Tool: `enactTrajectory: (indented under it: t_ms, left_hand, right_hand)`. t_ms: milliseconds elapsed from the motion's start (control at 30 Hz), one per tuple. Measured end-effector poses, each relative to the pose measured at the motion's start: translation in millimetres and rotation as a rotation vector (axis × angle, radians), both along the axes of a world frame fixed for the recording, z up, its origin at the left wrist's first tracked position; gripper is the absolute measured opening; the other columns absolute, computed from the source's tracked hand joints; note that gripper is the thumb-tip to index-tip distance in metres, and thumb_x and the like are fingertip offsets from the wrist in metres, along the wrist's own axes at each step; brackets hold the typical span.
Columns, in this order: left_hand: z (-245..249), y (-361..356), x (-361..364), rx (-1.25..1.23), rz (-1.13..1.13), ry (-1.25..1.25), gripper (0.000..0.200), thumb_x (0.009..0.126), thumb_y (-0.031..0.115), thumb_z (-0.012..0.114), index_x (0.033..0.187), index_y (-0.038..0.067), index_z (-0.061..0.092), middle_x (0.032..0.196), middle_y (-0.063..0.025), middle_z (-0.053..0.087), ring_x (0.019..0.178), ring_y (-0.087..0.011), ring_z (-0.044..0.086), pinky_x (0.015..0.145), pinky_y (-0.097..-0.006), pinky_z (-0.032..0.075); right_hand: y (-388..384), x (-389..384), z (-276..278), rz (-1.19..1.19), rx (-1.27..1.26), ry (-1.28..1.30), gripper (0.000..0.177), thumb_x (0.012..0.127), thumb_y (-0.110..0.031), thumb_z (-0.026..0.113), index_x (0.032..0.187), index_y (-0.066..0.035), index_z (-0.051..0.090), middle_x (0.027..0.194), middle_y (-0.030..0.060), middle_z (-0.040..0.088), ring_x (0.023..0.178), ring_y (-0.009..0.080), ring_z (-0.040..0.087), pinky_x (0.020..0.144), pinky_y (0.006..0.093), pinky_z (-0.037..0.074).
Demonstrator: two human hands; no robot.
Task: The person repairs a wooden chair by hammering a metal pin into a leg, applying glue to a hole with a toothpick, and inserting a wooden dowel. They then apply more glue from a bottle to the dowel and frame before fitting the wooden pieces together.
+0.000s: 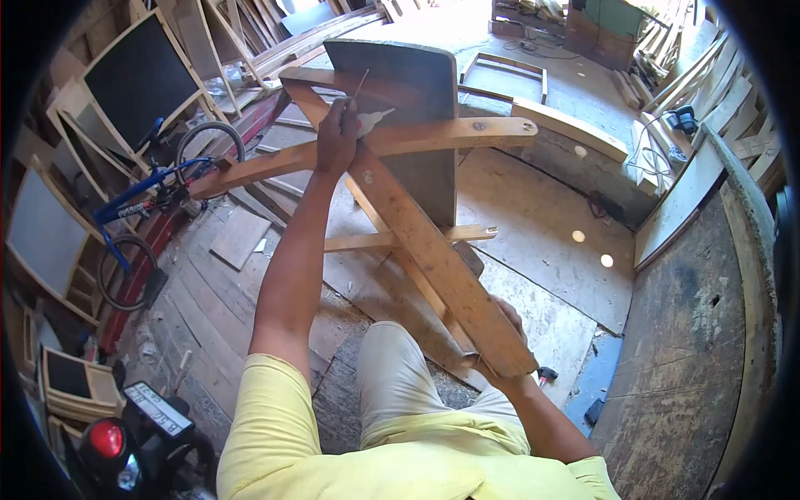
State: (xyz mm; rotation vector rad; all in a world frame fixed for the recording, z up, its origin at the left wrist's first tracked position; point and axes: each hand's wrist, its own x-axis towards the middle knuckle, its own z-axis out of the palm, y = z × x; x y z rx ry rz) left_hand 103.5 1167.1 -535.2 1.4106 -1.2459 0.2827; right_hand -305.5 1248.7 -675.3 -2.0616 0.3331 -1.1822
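Observation:
A wooden chair frame (421,229) with crossing bars stands tilted in front of my legs. My left hand (337,137) is closed at the joint where the curved arm (450,133) meets the wide slanting bar. From its fingers a thin stick (362,82) points up, and a white pointed scrap (372,122) shows beside them. Wrapped round the lower end of the wide bar is my right hand (510,321), its palm hidden behind the wood. A dark panel (396,62) stands upright behind the curved arm.
On the left are a blue bicycle (133,200), framed dark panels (142,79) and the rear of a motorcycle (108,437). A large weathered board (692,333) leans at the right. Behind lie a small wooden frame (504,73), a power tool (683,119) and stacked planks (308,37).

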Motion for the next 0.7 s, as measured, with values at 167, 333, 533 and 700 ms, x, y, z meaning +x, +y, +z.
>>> enactTrajectory:
  t_ms: [167, 333, 533, 700]
  left_hand:
    - [9, -18, -7, 0.021, 0.012, 0.028, 0.032, 0.099, 0.031, 0.044, 0.104, 0.002, 0.057, 0.081, -0.0123, 0.065, 0.074, -0.0222, 0.066, 0.068, -0.0352, 0.050]
    - [13, -25, -18, 0.002, 0.048, -0.048, 0.030, 0.100, 0.031, 0.043, 0.102, 0.003, 0.055, 0.077, -0.0121, 0.063, 0.070, -0.0250, 0.064, 0.065, -0.0370, 0.047]
    - [5, -17, -25, -0.030, 0.006, -0.046, 0.027, 0.101, 0.028, 0.043, 0.100, 0.003, 0.053, 0.072, -0.0080, 0.056, 0.066, -0.0192, 0.055, 0.062, -0.0337, 0.044]
    - [2, -29, -40, -0.198, -0.088, 0.037, 0.027, 0.102, 0.027, 0.042, 0.097, 0.003, 0.053, 0.077, -0.0013, 0.051, 0.068, -0.0107, 0.047, 0.062, -0.0266, 0.041]
  right_hand:
    - [-13, -1, 16, -0.085, -0.012, -0.019, 0.096, 0.069, -0.050, 0.080, 0.138, -0.001, 0.034, 0.133, 0.0175, 0.045, 0.125, 0.0293, 0.045, 0.102, 0.0398, 0.039]
    - [-9, 16, 25, -0.037, 0.386, -0.404, 0.084, 0.077, -0.032, 0.079, 0.138, -0.003, 0.028, 0.137, 0.0147, 0.041, 0.127, 0.0255, 0.042, 0.106, 0.0400, 0.036]
    - [-15, 26, 31, -0.084, 0.497, -0.641, 0.071, 0.077, -0.023, 0.079, 0.131, -0.007, 0.036, 0.131, 0.0154, 0.050, 0.125, 0.0243, 0.045, 0.108, 0.0385, 0.034]
    - [-28, 13, 27, -0.121, 0.479, -0.649, 0.063, 0.078, -0.020, 0.078, 0.125, -0.006, 0.038, 0.128, 0.0149, 0.051, 0.121, 0.0232, 0.047, 0.105, 0.0383, 0.035]
